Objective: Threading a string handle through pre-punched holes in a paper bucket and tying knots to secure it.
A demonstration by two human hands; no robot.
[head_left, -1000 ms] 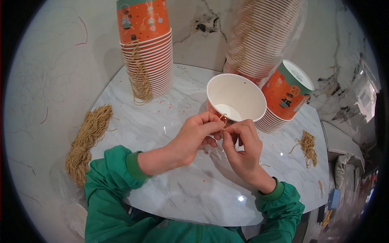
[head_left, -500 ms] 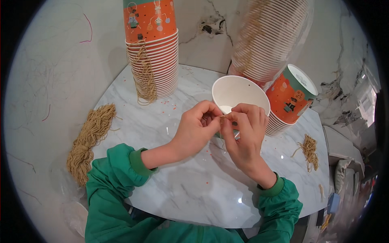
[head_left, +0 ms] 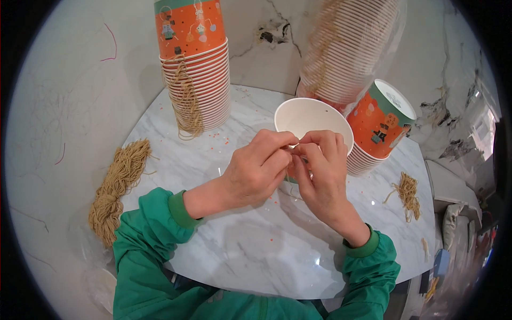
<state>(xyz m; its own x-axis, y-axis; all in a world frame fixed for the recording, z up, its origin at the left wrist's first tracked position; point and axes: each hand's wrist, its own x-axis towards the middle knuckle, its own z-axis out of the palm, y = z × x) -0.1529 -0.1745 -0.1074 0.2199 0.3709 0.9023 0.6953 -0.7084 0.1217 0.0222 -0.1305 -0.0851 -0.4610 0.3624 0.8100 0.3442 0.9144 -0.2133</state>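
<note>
Your left hand (head_left: pixel 255 172) and right hand (head_left: pixel 319 169) meet over the marble counter (head_left: pixel 250 250), fingers pinched narrow together at the near rim of the white-lined paper cup (head_left: pixel 312 120); whatever they pinch is too small to tell. A stack of orange cups (head_left: pixel 196 64) stands behind to the left, and a bundle of tan string (head_left: pixel 114 189) lies at the counter's left edge.
</note>
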